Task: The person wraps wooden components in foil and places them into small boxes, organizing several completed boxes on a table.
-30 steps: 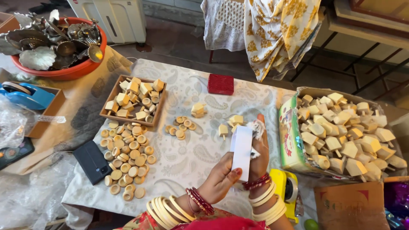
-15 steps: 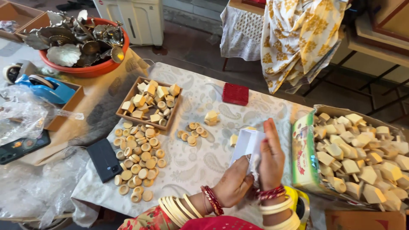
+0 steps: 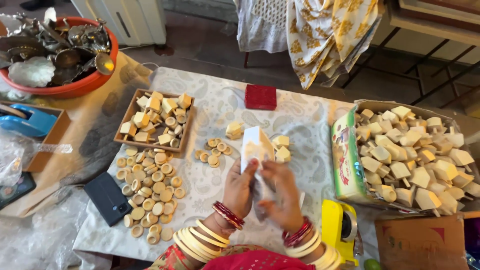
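Both my hands hold a small white paper packet (image 3: 256,147) upright over the patterned cloth (image 3: 210,185). My left hand (image 3: 240,187) grips its left side and my right hand (image 3: 280,192) pinches its lower right part. Just beyond the packet lie a few pale wooden blocks (image 3: 280,147) and a small cluster of wooden rings (image 3: 214,150). Bangles, red and cream, cover both wrists.
A wooden tray of blocks (image 3: 156,120), a spread of rings (image 3: 150,190), a black phone (image 3: 107,197) and a red box (image 3: 260,96) lie on the cloth. A cardboard box of wooden tops (image 3: 410,155) stands right, a yellow tape dispenser (image 3: 340,230) near me, a red basin of metalware (image 3: 60,55) far left.
The view has shifted right and down slightly. My hands have closed together on the white packet, which now stands more upright in front of me.
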